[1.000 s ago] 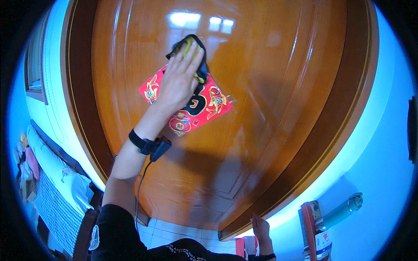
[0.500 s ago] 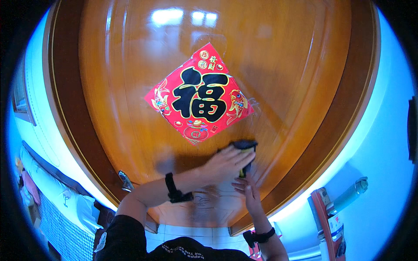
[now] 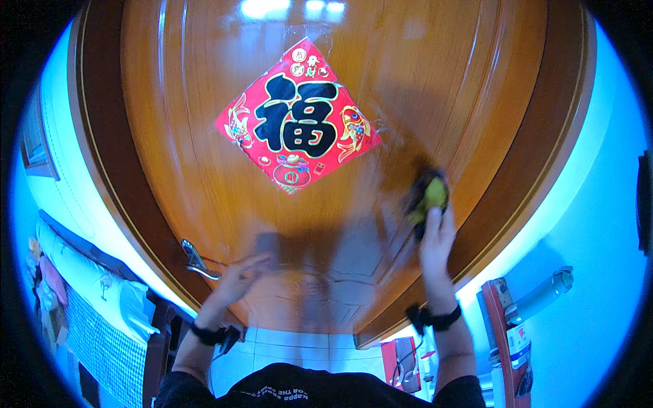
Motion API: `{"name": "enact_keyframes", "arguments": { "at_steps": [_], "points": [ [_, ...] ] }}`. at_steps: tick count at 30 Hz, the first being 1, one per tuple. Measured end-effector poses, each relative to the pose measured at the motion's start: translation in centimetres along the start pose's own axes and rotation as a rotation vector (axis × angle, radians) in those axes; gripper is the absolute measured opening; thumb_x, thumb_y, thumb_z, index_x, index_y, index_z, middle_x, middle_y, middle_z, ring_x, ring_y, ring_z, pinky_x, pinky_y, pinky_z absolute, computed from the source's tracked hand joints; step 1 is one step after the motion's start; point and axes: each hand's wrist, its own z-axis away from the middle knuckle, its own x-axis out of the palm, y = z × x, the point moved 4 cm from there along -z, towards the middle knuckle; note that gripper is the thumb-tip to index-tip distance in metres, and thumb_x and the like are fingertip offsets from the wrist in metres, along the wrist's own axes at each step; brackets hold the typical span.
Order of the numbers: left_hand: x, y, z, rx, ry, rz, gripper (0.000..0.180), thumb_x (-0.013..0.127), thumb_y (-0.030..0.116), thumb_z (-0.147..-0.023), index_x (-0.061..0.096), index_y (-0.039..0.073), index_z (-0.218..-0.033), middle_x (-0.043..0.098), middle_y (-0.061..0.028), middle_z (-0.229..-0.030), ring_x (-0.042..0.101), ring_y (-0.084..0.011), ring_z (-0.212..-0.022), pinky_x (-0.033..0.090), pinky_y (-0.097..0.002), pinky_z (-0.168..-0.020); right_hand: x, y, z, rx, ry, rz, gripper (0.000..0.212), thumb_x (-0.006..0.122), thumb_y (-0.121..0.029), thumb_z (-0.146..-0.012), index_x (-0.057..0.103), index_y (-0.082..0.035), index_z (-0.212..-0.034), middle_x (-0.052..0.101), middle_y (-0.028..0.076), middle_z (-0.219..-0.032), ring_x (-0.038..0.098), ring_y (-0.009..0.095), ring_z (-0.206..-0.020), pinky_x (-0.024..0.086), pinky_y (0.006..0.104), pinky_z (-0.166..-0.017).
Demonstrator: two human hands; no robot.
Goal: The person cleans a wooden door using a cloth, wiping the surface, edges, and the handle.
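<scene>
My right hand [image 3: 437,248] is closed around a hand-sized black-and-yellow object [image 3: 434,194], raised in front of the right part of the wooden door [image 3: 367,224]. Motion blur hides what kind of thing it is, and whether it touches the door I cannot tell. Lower on the left, my left hand [image 3: 239,277] is empty, its fingers extended and a little blurred. On the door hangs a red diamond-shaped paper decoration [image 3: 320,166] with a large black character and gold fish; it sits up and to the left of the held object.
A metal door handle [image 3: 197,262] sticks out near my left hand. The dark door frame [image 3: 537,149] curves along both sides. At the lower right stands a red-edged rack [image 3: 500,340] beside a rolled-up tube [image 3: 541,299]. Cloth-covered furniture [image 3: 112,313] stands at the lower left.
My hands have moved apart. The right one carried the black-and-yellow object up and to the right; the left let go of it and dropped back left. The view has shifted slightly.
</scene>
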Motion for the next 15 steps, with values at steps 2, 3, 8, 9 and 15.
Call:
{"name": "enact_keyframes", "arguments": {
  "at_steps": [2,3,8,9,15],
  "points": [
    [-3.6,1.3,4.9,-0.076,0.235,0.071,0.037,0.051,0.014,-0.092,0.05,0.0,-0.126,0.057,-0.0127,-0.122,0.052,-0.0227,-0.115,0.039,-0.0348,-0.099,-0.7,-3.5,-4.2,-0.553,0.019,0.583,0.051,0.052,-0.012,-0.087,0.04,-0.009,-0.137,0.031,0.021,-0.142,0.031,0.037,-0.131,0.027,0.0414,-0.107],
    [-4.9,1.0,7.6,-0.088,0.342,0.119,0.037,0.051,0.015,-0.092,0.049,-0.001,-0.126,0.057,-0.0133,-0.121,0.052,-0.0223,-0.114,0.04,-0.035,-0.098,-0.4,-3.5,-6.0,-0.587,-0.005,0.702,0.053,0.054,-0.015,-0.086,0.039,-0.011,-0.137,0.028,0.02,-0.144,0.027,0.037,-0.133,0.024,0.0464,-0.107],
    [-7.1,1.9,19.6,-0.256,0.834,0.118,0.048,0.048,0.032,-0.093,0.046,0.0,-0.129,0.056,-0.0173,-0.121,0.055,-0.0261,-0.112,0.039,-0.0353,-0.098,3.3,1.2,-6.8,-0.678,-0.089,1.043,0.059,0.061,-0.028,-0.081,0.04,-0.019,-0.136,0.023,0.014,-0.148,0.02,0.039,-0.135,0.018,0.0644,-0.102],
    [-6.8,2.4,21.6,-0.267,0.901,0.093,0.051,0.048,0.036,-0.093,0.046,0.001,-0.13,0.055,-0.0177,-0.122,0.055,-0.0259,-0.112,0.039,-0.0354,-0.098,5.0,2.6,-5.3,-0.68,-0.193,1.07,0.056,0.057,-0.029,-0.083,0.041,-0.02,-0.135,0.025,0.012,-0.147,0.023,0.037,-0.134,0.02,0.063,-0.101],
    [-4.3,3.3,25.3,-0.305,1.037,0.115,0.053,0.048,0.038,-0.092,0.045,0.001,-0.13,0.054,-0.0175,-0.124,0.055,-0.0257,-0.113,0.039,-0.0368,-0.099,8.5,12.2,9.3,-1.07,-0.701,1.073,0.045,0.043,-0.024,-0.089,0.043,-0.017,-0.134,0.031,0.002,-0.146,0.028,0.021,-0.134,0.021,0.0451,-0.105]
  ]
}}
